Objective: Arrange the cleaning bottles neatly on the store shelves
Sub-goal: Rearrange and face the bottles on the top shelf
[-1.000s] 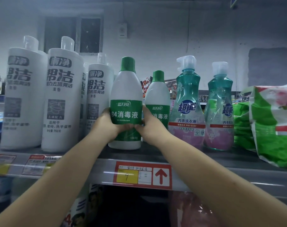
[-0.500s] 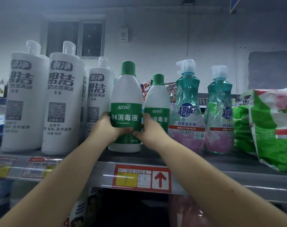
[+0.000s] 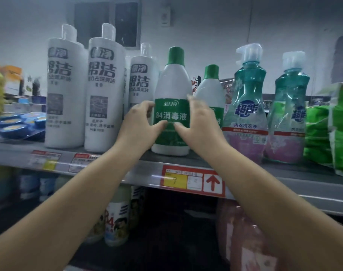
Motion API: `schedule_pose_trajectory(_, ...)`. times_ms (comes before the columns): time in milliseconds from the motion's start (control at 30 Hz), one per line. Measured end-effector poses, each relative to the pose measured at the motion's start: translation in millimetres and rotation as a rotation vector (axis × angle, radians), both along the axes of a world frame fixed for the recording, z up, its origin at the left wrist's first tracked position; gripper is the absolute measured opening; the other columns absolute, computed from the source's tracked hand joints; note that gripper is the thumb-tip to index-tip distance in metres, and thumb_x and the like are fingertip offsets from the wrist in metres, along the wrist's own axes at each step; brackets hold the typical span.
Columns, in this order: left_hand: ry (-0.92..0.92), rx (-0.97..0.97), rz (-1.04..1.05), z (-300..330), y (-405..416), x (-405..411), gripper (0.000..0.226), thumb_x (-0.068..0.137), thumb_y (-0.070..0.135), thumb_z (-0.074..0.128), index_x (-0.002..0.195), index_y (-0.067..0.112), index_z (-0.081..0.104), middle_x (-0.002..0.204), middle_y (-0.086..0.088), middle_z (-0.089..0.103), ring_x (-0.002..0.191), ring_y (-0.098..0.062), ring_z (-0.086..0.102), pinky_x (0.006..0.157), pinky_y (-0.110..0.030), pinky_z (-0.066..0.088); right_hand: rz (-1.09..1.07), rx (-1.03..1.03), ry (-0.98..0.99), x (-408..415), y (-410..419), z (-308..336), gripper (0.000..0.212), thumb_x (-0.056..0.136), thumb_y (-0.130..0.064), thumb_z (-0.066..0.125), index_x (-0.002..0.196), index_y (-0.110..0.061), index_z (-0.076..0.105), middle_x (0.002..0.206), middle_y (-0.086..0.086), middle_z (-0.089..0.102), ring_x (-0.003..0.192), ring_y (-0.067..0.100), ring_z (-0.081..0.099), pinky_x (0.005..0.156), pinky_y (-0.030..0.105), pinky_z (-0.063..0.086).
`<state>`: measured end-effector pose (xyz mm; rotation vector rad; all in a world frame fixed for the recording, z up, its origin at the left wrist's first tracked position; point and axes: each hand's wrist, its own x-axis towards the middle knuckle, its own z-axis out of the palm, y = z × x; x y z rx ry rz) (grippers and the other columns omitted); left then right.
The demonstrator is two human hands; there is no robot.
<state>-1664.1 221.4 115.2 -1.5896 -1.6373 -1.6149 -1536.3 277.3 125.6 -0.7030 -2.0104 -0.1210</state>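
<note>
Tall white bottles [image 3: 105,89] crowd the shelf's [image 3: 115,169] left part, with a shorter white one [image 3: 140,81] just beside the disinfectant bottle [image 3: 172,90]; a second green-capped bottle [image 3: 210,89] stands behind it to the right, then two teal pump bottles [image 3: 246,106] and green bags [image 3: 323,133] toward the right end. The disinfectant bottle stands upright near the shelf's front edge, above a red price tag [image 3: 193,180] — between both hands. The left hand [image 3: 141,126] curls round its left side, thumb on the label; the right hand [image 3: 198,124] touches its right side with fingers loosely spread.
</note>
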Motion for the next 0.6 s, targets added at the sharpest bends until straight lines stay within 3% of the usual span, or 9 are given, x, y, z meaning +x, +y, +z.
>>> schedule_pose_trajectory(67,0.012,0.031,-0.045,-9.8,-18.3,-3.8,0.046,0.081,0.023,0.067,0.123,0.012,0.051,0.12,-0.008,0.058,0.108,-0.014,0.054,0.094,-0.035,0.046,0.048,0.121,0.015,-1.5,-26.6,-10.1,0.066,0.085,-0.023,0.06,0.141,-0.009,0.028,0.137,0.008,0.042,0.128,0.021,0.036,0.109,0.03,0.026)
schedule_pose_trajectory(167,0.03,0.058,-0.065,-33.4,-50.8,-12.7,0.029,0.083,0.016,0.062,0.111,0.016,0.058,0.107,-0.002,0.062,0.1,-0.015,0.06,0.089,-0.036,0.051,0.257,0.18,0.103,-14.3,-65.5,-36.0,0.049,0.081,-0.013,0.06,0.127,-0.009,0.047,0.124,0.007,0.053,0.118,0.018,0.046,0.102,0.022,0.03)
schedule_pose_trajectory(267,0.078,0.044,-0.081,-61.6,-79.3,-28.8,0.019,0.078,0.022,0.055,0.096,0.023,0.06,0.091,0.01,0.062,0.087,-0.003,0.062,0.078,-0.019,0.051,0.423,0.238,0.117,-30.0,-89.6,-73.1,0.03,0.08,-0.005,0.057,0.11,-0.005,0.058,0.107,0.009,0.061,0.103,0.019,0.054,0.092,0.023,0.041)
schedule_pose_trajectory(333,0.028,0.038,-0.095,-80.5,-94.8,-43.5,0.016,0.078,0.028,0.055,0.093,0.025,0.061,0.09,0.015,0.062,0.084,0.002,0.062,0.072,-0.008,0.047,0.495,0.251,0.101,-41.5,-100.4,-102.7,0.021,0.081,-0.004,0.053,0.101,-0.004,0.061,0.099,0.01,0.064,0.093,0.023,0.058,0.084,0.027,0.047)
schedule_pose_trajectory(467,-0.022,0.012,-0.055,-127.3,-112.4,-77.0,0.014,0.081,0.02,0.056,0.093,0.02,0.063,0.09,0.011,0.064,0.083,-0.001,0.061,0.072,-0.009,0.047,0.463,0.081,0.058,-72.3,-106.7,-167.5,0.015,0.083,-0.011,0.05,0.094,-0.011,0.06,0.088,0.005,0.063,0.08,0.015,0.056,0.071,0.021,0.046)
schedule_pose_trajectory(533,-0.075,-0.043,-0.017,-154.3,-112.5,-93.9,0.012,0.081,0.018,0.057,0.092,0.019,0.062,0.086,0.012,0.061,0.079,-0.005,0.06,0.069,-0.009,0.047,0.405,-0.106,0.096,-87.8,-105.3,-198.7,0.014,0.082,-0.012,0.05,0.093,-0.015,0.059,0.085,-0.001,0.061,0.077,0.006,0.053,0.068,0.011,0.042)
schedule_pose_trajectory(600,-0.104,-0.102,0.046,-178.3,-107.9,-109.3,0.013,0.078,0.004,0.062,0.088,0.012,0.063,0.079,0.014,0.056,0.071,-0.005,0.056,0.067,-0.007,0.044,0.328,-0.344,0.153,-101.6,-99.3,-223.1,0.015,0.084,-0.012,0.053,0.092,-0.024,0.057,0.084,-0.013,0.055,0.079,-0.002,0.05,0.068,0.004,0.037)
